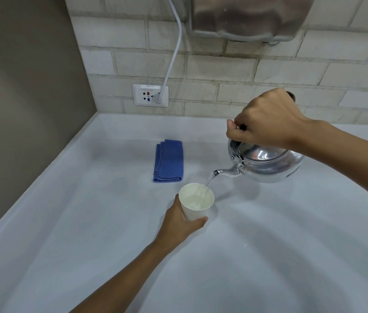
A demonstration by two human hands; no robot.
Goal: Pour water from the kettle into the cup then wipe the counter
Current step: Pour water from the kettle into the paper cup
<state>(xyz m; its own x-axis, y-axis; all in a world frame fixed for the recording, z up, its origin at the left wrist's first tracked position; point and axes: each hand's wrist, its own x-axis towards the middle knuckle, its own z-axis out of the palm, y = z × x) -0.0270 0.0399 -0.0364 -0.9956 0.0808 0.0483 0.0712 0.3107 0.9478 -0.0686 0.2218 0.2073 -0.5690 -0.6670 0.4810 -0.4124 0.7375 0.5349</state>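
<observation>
Pouring is under way: right hand (266, 119) grips the tilted kettle (268, 163), left hand (182, 220) clasps the cup (196, 201) at centre frame. Next, level the kettle, then fetch the blue cloth (169, 161).

Shiny metal kettle (268, 164), matt paper cup (195, 205), blue cloth (169, 161).

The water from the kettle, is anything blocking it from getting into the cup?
No. The kettle is tipped by the right hand, and the water falls straight from its spout into the open cup, which the left hand holds. Nothing visible sits between.
</observation>
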